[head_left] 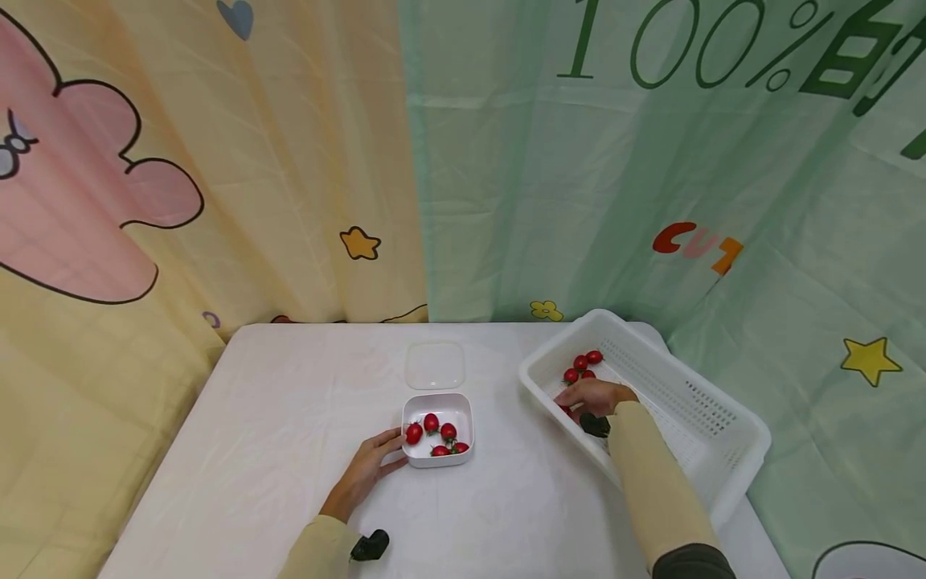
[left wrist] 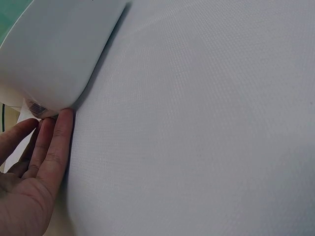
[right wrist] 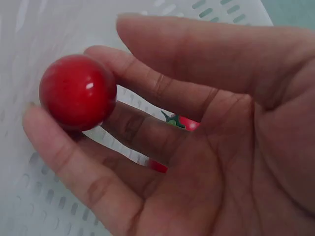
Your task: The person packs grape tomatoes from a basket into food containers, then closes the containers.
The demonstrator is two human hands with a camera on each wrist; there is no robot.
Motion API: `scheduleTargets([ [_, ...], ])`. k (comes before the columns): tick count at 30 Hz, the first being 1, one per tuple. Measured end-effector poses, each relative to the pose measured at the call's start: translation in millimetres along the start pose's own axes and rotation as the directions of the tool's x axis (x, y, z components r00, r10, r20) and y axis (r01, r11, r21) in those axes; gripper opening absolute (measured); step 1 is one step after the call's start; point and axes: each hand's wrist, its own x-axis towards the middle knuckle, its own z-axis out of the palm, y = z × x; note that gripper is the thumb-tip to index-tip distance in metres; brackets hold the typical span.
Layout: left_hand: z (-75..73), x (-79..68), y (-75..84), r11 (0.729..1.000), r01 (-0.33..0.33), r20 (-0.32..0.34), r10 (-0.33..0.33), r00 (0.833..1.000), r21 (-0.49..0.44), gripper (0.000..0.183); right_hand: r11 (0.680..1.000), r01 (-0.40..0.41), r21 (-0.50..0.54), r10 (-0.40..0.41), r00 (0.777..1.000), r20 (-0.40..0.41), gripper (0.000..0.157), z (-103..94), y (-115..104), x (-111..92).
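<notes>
A small white box (head_left: 437,461) with several cherry tomatoes (head_left: 431,422) in it stands in the middle of the table. My left hand (head_left: 370,465) touches its left side with extended fingers. In the left wrist view, the fingertips meet the lower edge of the box (left wrist: 59,49). My right hand (head_left: 595,396) reaches into a white plastic basket (head_left: 731,438) at the right. Its fingers curl round one red cherry tomato (right wrist: 78,92), while the thumb stands apart from it. Several more cherry tomatoes (head_left: 581,363) lie beyond that hand, at the basket's far left end.
Behind the box, a clear lid (head_left: 435,366) lies flat on the white-covered table (head_left: 289,410). The basket has raised, perforated walls and sits slantwise along the right edge. Printed curtains (head_left: 492,201) hang close behind the table.
</notes>
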Motion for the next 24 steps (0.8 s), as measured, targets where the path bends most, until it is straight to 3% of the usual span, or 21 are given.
scheduleTargets([
  [5,0.4,-0.7,0.2,1.000,-0.007,0.002,0.007,1.000,0.002,0.054,0.999,0.049,-0.017,-0.049,0.999,0.024,0.028,0.5,-0.8,-3.4],
  [13,1.0,-1.1,1.0,1.000,-0.007,0.000,0.007,1.000,0.008,0.055,0.984,0.148,0.103,-0.153,0.987,0.041,0.028,1.3,-2.8,-8.5],
  [18,1.0,1.2,0.3,1.000,-0.005,-0.006,0.005,1.000,-0.001,0.054,0.975,0.172,0.140,-0.173,0.985,-0.001,0.024,2.5,-6.8,-10.7],
  [24,-0.1,2.1,-0.7,1.000,-0.012,0.002,0.012,1.000,0.001,0.053,0.966,0.222,0.130,-0.213,0.974,-0.078,0.036,8.4,-12.6,-16.1],
])
